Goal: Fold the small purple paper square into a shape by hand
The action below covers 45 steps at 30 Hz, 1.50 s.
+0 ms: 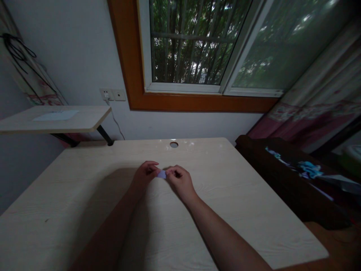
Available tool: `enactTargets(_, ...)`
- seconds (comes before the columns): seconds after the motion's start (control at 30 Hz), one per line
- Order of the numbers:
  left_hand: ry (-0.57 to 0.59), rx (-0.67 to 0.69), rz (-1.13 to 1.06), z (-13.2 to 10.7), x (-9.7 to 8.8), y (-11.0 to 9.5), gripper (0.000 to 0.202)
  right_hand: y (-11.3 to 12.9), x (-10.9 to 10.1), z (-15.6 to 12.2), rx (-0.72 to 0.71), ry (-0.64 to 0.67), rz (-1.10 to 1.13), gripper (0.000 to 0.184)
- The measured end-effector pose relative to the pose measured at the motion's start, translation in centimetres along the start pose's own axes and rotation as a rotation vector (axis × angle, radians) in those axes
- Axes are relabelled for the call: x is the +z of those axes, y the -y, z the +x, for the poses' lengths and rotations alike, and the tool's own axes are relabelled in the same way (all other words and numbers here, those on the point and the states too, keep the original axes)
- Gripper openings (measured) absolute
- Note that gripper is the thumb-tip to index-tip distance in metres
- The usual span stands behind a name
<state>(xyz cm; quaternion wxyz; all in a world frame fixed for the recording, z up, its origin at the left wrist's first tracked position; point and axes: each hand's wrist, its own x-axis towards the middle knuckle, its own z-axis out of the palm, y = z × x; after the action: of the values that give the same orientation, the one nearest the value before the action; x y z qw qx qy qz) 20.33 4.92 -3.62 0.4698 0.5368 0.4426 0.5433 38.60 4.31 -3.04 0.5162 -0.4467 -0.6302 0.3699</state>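
Observation:
A small pale purple piece (161, 174), thin and flat like paper, is stretched between my two hands just over the desk. My left hand (145, 174) pinches its left end between thumb and fingers. At the right end, my right hand (179, 178) grips it with thumb and forefinger, the other fingers curled. The fingertips hide both ends, and I cannot make out any print or fold on the piece. Beneath both hands lies the light wood-grain desk (225, 210).
A raised shelf (93, 116) on black posts bears a white sheet (56, 115) at the left. A round cable hole (174, 144) sits near the desk's far edge. Wall sockets (113, 94) with a plugged cable are behind. A dark bench (270, 158) with cloths stands at the right.

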Motion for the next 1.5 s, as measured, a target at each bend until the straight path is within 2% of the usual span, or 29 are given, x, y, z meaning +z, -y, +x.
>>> enactTargets(0.13, 0.024, -0.015, 0.091, -0.2, 0.4, -0.6, 0.029, -0.1, -0.1, 0.0, 0.002, 0.017, -0.010, 0.015)
enactTargets(0.27, 0.050, -0.047, 0.228, -0.6, 0.7, -1.1, 0.019, -0.1, -0.1, -0.1, -0.016, 0.038, -0.010, 0.015)
enactTargets(0.47, 0.014, -0.056, 0.209, -0.7, 0.5, -1.1, 0.020, -0.4, 0.1, -0.1, -0.033, 0.055, -0.007, 0.016)
enactTargets(0.63, 0.058, -0.070, 0.223, -0.6, 0.4, -1.0, 0.022, -0.4, 0.1, -0.1, -0.065, 0.042, -0.014, 0.014)
enactTargets(0.83, 0.152, 0.036, 0.306, -0.4, 0.4, -0.4, 0.020, 0.1, -0.1, -0.2, -0.107, 0.025, -0.051, 0.012)
enactTargets(1.03, 0.173, 0.131, 0.399, -0.4, 0.4, -0.6, 0.021, 0.5, -0.1, -0.2, -0.110, 0.035, -0.083, 0.014)
enactTargets(1.2, 0.130, 0.116, 0.297, -0.5, 0.2, -0.6, 0.020, 0.7, -0.1, -0.1, -0.112, 0.037, -0.101, 0.012)
enactTargets(1.5, -0.091, -0.005, 0.081, -0.6, -0.4, -1.3, 0.020, -0.3, 0.1, 0.0, -0.021, -0.050, -0.118, 0.014)
